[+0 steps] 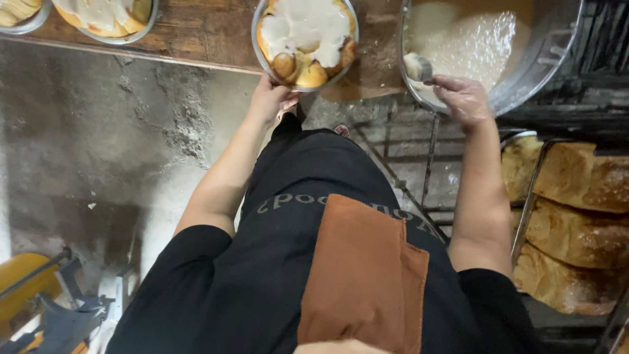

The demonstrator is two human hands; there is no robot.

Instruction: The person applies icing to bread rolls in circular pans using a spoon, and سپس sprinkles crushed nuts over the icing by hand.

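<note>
Left hand (267,99) fingers curled shut on the near rim of the round metal foil pan of golden buns (305,44), steadying it at the edge of the worn wooden desk (196,33). Right hand (462,98) fingers pinched closed around a small icing-coated metal scoop (417,66), dipped at the near edge of the large steel bowl of white icing (517,78). Icing already spread over most of that pan, near-edge buns bare. Further left, two more pans: one iced (105,16), one apparently plain (16,13). Browned loaves on the rack (576,216) at right.
</note>
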